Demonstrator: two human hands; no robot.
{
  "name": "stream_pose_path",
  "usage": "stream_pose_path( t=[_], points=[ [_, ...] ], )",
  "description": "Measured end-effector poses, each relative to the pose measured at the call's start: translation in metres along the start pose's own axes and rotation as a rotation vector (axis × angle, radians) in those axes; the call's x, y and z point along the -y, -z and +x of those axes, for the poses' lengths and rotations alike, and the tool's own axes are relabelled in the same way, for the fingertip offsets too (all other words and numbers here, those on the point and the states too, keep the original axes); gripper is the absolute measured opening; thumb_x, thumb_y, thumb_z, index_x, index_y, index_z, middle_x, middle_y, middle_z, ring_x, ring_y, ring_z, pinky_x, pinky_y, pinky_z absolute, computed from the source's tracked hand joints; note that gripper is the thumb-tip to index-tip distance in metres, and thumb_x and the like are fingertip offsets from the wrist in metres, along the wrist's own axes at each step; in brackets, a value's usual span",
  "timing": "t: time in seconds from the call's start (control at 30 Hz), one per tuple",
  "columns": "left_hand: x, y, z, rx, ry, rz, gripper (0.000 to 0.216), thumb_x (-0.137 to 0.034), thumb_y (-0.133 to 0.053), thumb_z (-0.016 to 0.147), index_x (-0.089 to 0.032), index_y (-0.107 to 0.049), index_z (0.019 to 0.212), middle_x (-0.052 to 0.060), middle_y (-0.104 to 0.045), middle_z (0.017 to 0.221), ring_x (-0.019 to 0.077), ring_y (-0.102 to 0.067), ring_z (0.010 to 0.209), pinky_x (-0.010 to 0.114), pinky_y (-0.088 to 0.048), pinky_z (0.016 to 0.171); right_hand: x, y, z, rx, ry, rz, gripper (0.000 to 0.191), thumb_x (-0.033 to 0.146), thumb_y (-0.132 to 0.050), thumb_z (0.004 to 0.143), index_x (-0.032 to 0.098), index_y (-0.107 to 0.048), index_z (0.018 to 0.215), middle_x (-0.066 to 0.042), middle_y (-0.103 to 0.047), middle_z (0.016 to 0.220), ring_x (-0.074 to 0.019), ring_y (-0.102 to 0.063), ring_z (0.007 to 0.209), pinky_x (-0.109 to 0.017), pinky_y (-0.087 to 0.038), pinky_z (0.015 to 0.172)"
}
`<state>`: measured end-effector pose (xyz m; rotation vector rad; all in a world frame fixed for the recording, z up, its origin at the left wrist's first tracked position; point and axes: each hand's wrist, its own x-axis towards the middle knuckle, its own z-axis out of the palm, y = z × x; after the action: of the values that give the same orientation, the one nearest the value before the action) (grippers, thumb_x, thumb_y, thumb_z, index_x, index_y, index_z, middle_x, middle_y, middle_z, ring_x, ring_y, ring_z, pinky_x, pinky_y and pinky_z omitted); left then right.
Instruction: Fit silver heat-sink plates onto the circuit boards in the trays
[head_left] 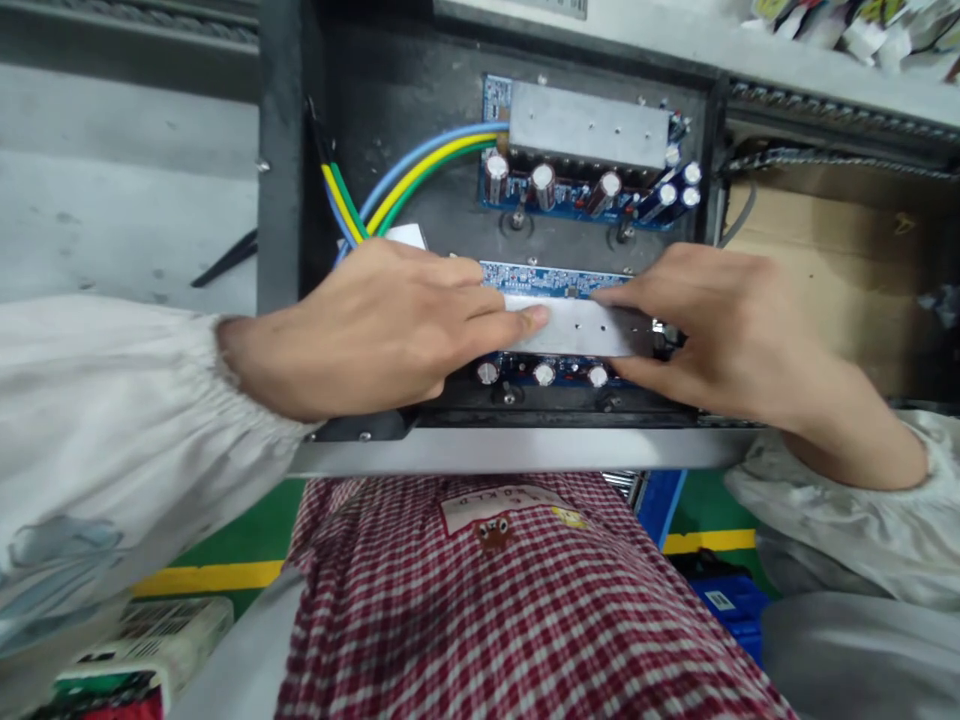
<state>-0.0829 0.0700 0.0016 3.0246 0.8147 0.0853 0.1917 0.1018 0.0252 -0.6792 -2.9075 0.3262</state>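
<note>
Black housing (420,85) contains the lower circuit board (551,279), long axis along its near wall; your right hand (727,330) pinches the board's right end, your left hand (382,335) touches its metal plate (574,335), grip unclear.

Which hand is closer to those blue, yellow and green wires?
Left. The left hand is just below the wires in the picture; the right hand is farther away, at the right end of the lower circuit board.

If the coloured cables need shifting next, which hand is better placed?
Left, most likely: the left hand lies close beside the cables, while the right hand is farther off, its thumb and finger spread across the lower board's right end.
</note>
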Motion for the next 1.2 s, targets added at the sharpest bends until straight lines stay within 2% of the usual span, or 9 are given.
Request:
stream_pose_path(
  t=[0.1, 0.27, 0.47, 0.6, 0.73, 0.87, 1.03, 1.2],
  points=[
    [-0.002, 0.002, -0.001, -0.042, 0.031, 0.024, 0.052, -0.007, -0.036, 0.082, -0.023, -0.052, 0.129, -0.001, -0.057, 0.069, 0.0175, -0.057, 0.074, 0.030, -0.024, 0.051, 0.004, 0.000, 0.001, 0.053, -0.029, -0.037, 0.036, 0.036, -0.053, 0.090, 0.007, -0.064, 0.108, -0.016, -0.067, 0.092, -0.0304, -0.062, 0.080, -0.043, -0.051, 0.067],
    [-0.005, 0.006, 0.001, 0.002, 0.084, -0.012, 0.052, -0.006, -0.042, 0.076, -0.025, -0.060, 0.121, 0.000, -0.059, 0.072, 0.0175, -0.057, 0.074, 0.030, -0.022, 0.050, 0.007, 0.000, 0.001, 0.120, -0.101, 0.005, 0.038, 0.040, -0.052, 0.090, 0.013, -0.062, 0.115, -0.016, -0.067, 0.096, -0.0318, -0.062, 0.090, -0.048, -0.051, 0.079],
    [-0.006, 0.009, 0.004, 0.075, 0.107, -0.071, 0.056, -0.007, -0.040, 0.079, -0.027, -0.057, 0.128, 0.003, -0.062, 0.079, 0.0192, -0.060, 0.078, 0.030, -0.029, 0.053, -0.006, 0.001, 0.001, 0.110, 0.032, 0.007, 0.040, 0.041, -0.047, 0.090, 0.015, -0.063, 0.116, -0.013, -0.068, 0.093, -0.0277, -0.061, 0.086, -0.044, -0.051, 0.077],
    [-0.005, 0.009, 0.005, 0.109, 0.098, -0.058, 0.057, -0.007, -0.039, 0.079, -0.027, -0.056, 0.130, 0.002, -0.063, 0.080, 0.0183, -0.059, 0.078, 0.029, -0.032, 0.054, -0.009, 0.002, 0.001, 0.146, 0.043, 0.011, 0.040, 0.043, -0.048, 0.089, 0.018, -0.063, 0.117, -0.011, -0.069, 0.091, -0.0271, -0.061, 0.085, -0.045, -0.051, 0.076],
    [-0.005, 0.007, 0.004, 0.105, 0.099, -0.048, 0.054, -0.008, -0.039, 0.082, -0.028, -0.055, 0.130, 0.002, -0.064, 0.084, 0.0166, -0.057, 0.077, 0.029, -0.034, 0.054, -0.002, -0.002, 0.000, 0.092, 0.006, -0.008, 0.037, 0.039, -0.051, 0.090, 0.016, -0.064, 0.115, -0.014, -0.070, 0.099, -0.0273, -0.061, 0.086, -0.045, -0.052, 0.080],
    [-0.004, 0.006, 0.003, 0.064, 0.065, -0.052, 0.056, -0.006, -0.040, 0.079, -0.026, -0.055, 0.129, 0.002, -0.064, 0.081, 0.0161, -0.060, 0.080, 0.027, -0.037, 0.056, 0.000, -0.004, -0.004, 0.046, -0.006, 0.000, 0.038, 0.039, -0.052, 0.090, 0.015, -0.063, 0.118, -0.012, -0.070, 0.098, -0.0260, -0.062, 0.087, -0.045, -0.053, 0.082],
    [-0.001, 0.003, 0.002, -0.039, 0.014, -0.060, 0.059, -0.003, -0.036, 0.076, -0.021, -0.056, 0.129, 0.002, -0.063, 0.074, 0.0158, -0.059, 0.074, 0.026, -0.034, 0.052, -0.003, 0.008, -0.017, 0.047, -0.008, 0.091, 0.055, 0.040, -0.056, 0.090, 0.008, -0.051, 0.134, -0.017, -0.062, 0.124, -0.0298, -0.058, 0.111, -0.048, -0.050, 0.093],
    [-0.001, 0.001, 0.001, -0.048, 0.027, -0.135, 0.057, -0.003, -0.039, 0.077, -0.021, -0.056, 0.128, 0.002, -0.064, 0.076, 0.0167, -0.058, 0.072, 0.027, -0.035, 0.054, 0.000, 0.003, -0.028, -0.028, -0.069, 0.135, 0.045, 0.030, -0.058, 0.088, 0.010, -0.058, 0.128, -0.015, -0.067, 0.116, -0.0275, -0.064, 0.105, -0.043, -0.054, 0.088]
  ],
)
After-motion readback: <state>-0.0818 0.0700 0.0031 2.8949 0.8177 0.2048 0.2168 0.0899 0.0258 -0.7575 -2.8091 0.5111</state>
